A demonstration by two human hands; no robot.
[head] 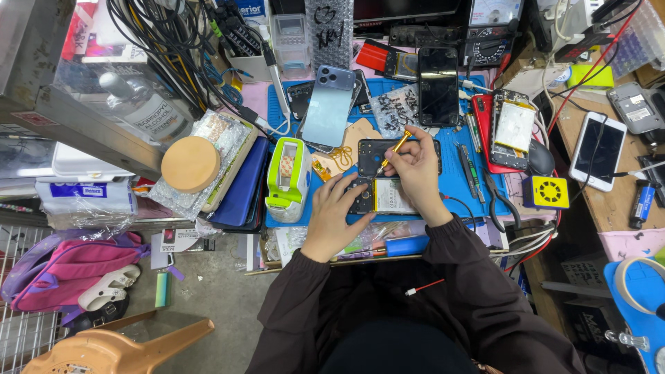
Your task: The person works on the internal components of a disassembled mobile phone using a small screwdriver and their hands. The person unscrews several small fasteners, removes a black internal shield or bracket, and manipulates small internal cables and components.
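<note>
One opened phone (383,181) lies on the blue mat (454,176) of the counter (609,208), back cover already off and battery exposed; reassembly is judged outstanding. Left hand (334,216) presses its lower edge, fingers spread flat. Right hand (415,170) fingers pinch a yellow screwdriver (393,151), tip on the upper frame.

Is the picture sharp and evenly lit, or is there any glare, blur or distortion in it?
Head view: bright, even light on the blue mat; right hand and left hand look sharp; mild glare on the dark phone screen; edges bend from the wide lens; the floor at lower left is dimmer.
</note>
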